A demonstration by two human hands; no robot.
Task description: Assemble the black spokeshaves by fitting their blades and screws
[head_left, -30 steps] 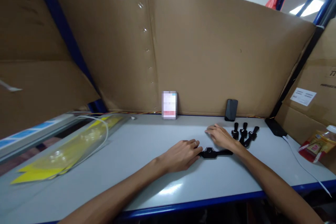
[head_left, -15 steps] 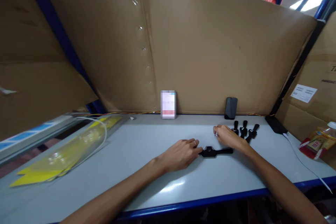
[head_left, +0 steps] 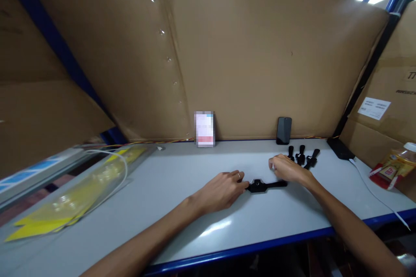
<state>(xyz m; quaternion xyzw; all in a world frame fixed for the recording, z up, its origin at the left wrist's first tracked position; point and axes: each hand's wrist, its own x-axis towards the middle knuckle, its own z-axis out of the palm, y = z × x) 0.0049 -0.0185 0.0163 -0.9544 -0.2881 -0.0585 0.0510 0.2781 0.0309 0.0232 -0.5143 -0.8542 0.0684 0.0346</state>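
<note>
A black spokeshave (head_left: 258, 185) lies crosswise on the grey tabletop, one handle pointing left and the other right. My left hand (head_left: 225, 189), with a ring on one finger, has its thumb and fingertips closed on the left handle. My right hand (head_left: 286, 168) is curled just beyond the right handle, partly in front of it. Its fingers are pinched together, with a small pale spot at their tips that is too small to make out. Behind the right hand are three more black spokeshaves (head_left: 300, 156), side by side and partly hidden.
A dark phone (head_left: 284, 130) and a blurred bright screen (head_left: 205, 130) lean on the cardboard back wall (head_left: 240, 60). On the left lies a clear bag with yellow sheets (head_left: 65, 207). At right are a black adapter (head_left: 339, 149), its white cable and a plastic jar (head_left: 394, 166).
The camera view has shifted slightly. My right hand has moved a little to the right relative to the spokeshave, while my left hand keeps its hold on the handle.
</note>
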